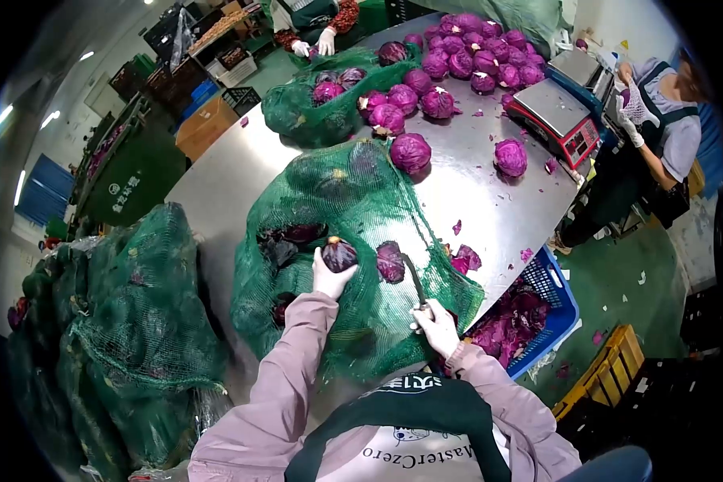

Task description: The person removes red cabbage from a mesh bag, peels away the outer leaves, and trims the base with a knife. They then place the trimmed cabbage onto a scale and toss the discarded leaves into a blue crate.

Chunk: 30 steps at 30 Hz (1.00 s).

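My left hand (329, 279), in a white glove, grips a dark red cabbage (340, 255) from its near side, with the cut stem facing up. My right hand (437, 328), also gloved, is closed around the handle of a knife (415, 279) whose dark, slightly curved blade points away from me. Beside the blade lies a loose cabbage leaf (390, 263). Both hands are over a green mesh sack (353, 189) spread on the metal table. More cabbages show through its netting and at its torn opening on the left.
A pile of trimmed purple cabbages (478, 52) covers the far table (474, 201), near a red scale (558, 116). At the right edge stands a blue crate (566, 301) of leaf scraps. Full green sacks (136, 297) are stacked left. Two co-workers stand across and at right.
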Available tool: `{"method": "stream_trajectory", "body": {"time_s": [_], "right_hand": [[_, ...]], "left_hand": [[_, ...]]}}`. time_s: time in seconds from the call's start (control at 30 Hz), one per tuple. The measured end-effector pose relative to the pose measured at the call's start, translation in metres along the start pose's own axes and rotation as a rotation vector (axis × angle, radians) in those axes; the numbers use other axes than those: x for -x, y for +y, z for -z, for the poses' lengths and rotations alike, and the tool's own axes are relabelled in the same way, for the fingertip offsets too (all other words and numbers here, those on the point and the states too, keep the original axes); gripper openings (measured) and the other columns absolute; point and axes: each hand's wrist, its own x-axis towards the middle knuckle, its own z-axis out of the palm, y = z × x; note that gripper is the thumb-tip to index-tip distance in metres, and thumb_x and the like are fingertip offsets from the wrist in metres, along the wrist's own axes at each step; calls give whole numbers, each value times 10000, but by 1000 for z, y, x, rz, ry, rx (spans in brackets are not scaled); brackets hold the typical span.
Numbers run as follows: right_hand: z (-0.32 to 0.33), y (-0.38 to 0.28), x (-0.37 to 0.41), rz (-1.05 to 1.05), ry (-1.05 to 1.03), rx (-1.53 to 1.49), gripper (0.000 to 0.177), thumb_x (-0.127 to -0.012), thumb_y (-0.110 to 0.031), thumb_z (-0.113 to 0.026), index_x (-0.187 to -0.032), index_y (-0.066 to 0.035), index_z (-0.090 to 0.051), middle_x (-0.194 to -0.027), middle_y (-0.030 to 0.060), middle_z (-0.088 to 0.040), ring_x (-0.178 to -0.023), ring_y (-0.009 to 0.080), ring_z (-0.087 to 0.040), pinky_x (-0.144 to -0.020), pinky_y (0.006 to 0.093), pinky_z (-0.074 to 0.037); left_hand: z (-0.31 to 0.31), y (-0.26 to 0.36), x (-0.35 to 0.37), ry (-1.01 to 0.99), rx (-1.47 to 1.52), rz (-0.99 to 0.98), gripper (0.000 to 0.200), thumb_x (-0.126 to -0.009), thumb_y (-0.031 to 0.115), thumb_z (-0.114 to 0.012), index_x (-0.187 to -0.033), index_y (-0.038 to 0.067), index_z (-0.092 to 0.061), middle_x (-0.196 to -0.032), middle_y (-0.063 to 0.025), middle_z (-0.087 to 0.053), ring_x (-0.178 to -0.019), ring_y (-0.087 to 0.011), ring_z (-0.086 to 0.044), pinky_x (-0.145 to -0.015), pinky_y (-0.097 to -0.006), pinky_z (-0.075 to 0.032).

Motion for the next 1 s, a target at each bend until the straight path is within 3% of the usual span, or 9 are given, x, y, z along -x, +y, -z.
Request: {"method": "stream_trajectory", "body": {"time_s": [0.07,0.13,0.17,0.23,0.3,0.47,0.63,0.73,1.0], "right_hand": [[1,15,-2,-46,23,68,183,-892,-162,-627,-983,-12,-578,-754,63,-612,-604,102,-601,-553,243,-479],[12,31,3,-105,96,214,182,-889,-162,-630,-980,-15,-576,-758,62,-611,-608,104,-600,-551,248,-481],[21,65,2,-35,163,207,172,-890,-155,-620,-979,-16,-571,-781,60,-613,-634,104,-603,-552,255,-485],[39,51,20,-148,159,46,141,-904,-129,-596,-1004,-36,-560,-820,33,-621,-674,96,-612,-557,251,-490],[50,48,34,-156,139,-49,121,-914,-101,-579,-1021,-53,-551,-842,10,-625,-680,87,-617,-545,235,-479],[34,-35,59,70,159,-20,270,-940,-123,-551,-1195,-36,-526,-789,-10,-567,-627,47,-503,-558,202,-428],[40,-57,91,227,279,278,323,-904,-81,-561,-1222,-22,-555,-926,75,-621,-737,119,-566,-696,264,-480],[49,-24,105,385,303,569,337,-872,-113,-587,-1206,-69,-576,-965,102,-636,-780,200,-627,-714,298,-511],[58,1,129,373,305,912,361,-872,-158,-574,-1231,-135,-543,-874,102,-594,-712,279,-622,-624,341,-524]], "left_hand": [[-5,-18,-17,27,339,108,997,-591,308,-871,-1379,3,-344,-1220,-156,-536,-1086,-251,-545,-942,-370,-431],[19,-31,-32,-159,664,203,568,-678,221,-828,-1148,38,-565,-1018,-56,-617,-907,-155,-569,-808,-312,-459],[28,-20,-23,-82,913,293,559,-728,197,-789,-1197,44,-528,-1045,-61,-605,-944,-181,-577,-839,-332,-468],[59,25,3,-93,1143,59,750,-745,149,-758,-1372,50,-359,-1203,-103,-528,-1054,-248,-562,-930,-398,-467],[98,70,28,-4,609,-306,923,-658,149,-808,-1422,60,-298,-1303,-130,-458,-1154,-260,-501,-1011,-390,-409],[123,184,108,-227,158,-811,1120,-522,272,-894,-1422,29,-273,-1372,-196,-359,-1284,-338,-391,-1089,-407,-321],[18,156,144,-693,103,-607,1120,-524,271,-894,-1415,7,-270,-1373,-208,-366,-1270,-350,-406,-1077,-391,-343],[-42,107,160,-722,-174,-377,1064,-520,292,-893,-1363,14,-306,-1271,-215,-416,-1190,-369,-453,-1044,-416,-379],[-62,99,165,-673,-158,-478,1092,-543,369,-869,-1379,5,-268,-1302,-233,-370,-1216,-387,-413,-1037,-433,-380]]}}
